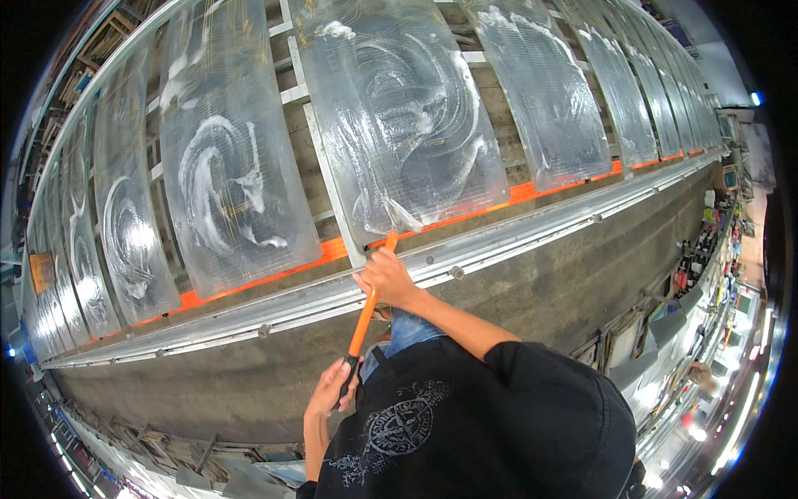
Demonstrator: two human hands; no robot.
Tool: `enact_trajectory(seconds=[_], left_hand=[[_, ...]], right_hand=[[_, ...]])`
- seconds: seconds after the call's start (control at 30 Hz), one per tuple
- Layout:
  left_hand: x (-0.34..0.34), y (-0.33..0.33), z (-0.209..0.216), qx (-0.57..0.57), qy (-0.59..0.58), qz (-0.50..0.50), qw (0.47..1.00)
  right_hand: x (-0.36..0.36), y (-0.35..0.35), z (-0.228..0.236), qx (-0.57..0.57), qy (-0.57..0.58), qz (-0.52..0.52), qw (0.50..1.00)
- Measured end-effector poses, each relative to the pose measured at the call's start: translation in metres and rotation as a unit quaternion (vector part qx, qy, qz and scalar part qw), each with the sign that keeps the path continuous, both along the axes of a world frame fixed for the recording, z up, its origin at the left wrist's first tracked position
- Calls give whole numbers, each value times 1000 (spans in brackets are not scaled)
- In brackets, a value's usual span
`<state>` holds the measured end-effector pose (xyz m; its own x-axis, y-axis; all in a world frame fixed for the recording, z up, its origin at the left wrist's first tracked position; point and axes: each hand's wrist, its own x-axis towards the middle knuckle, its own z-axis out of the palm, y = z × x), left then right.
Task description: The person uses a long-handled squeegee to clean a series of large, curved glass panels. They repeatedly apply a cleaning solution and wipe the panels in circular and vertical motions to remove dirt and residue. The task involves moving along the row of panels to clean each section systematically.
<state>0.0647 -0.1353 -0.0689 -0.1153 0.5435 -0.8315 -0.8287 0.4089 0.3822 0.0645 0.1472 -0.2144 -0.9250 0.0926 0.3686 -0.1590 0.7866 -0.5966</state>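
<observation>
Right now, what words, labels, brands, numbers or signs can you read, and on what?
Nothing I can quote:
Black shirt: pale round emblem with lettering-like marks around it and speckled print beside it; too small and broken up to quote.
Orange-and-black handle: no lettering visible.
Central translucent panel: no lettering visible, only white streaks and yellowish lines.
Clutter along the right side: too small and blurred to read.

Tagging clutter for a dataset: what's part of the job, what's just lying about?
Job: orange-handled tool, gripped by left hand and right hand; foamy panel; white foam; metal frame.
Apparently lying about: boards, lower right; timber, upper left.
</observation>
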Motion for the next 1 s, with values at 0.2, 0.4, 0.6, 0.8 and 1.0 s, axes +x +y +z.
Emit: enact_trajectory(seconds=[0.2, 0.4, 0.6, 0.8, 1.0], left_hand=[[-17, 41, -6, 14, -16, 26, 999], [-142, 144, -9, 7, 10, 98, 995], [-262, 245, -30, 42, 49, 148, 987], [-207, 225, -9, 43, 40, 154, 986], [-29, 55, -13, 19, 6, 39, 999]], right_hand=[[-33, 35, -4, 1, 67, -12, 998], [-204, 119, -15, -25, 134, -8, 991], [-358, 205, -24, 15, 249, 27, 968], [-295, 183, -21, 8, 160, 25, 987], [-55, 45, -13, 25, 46, -38, 998]])
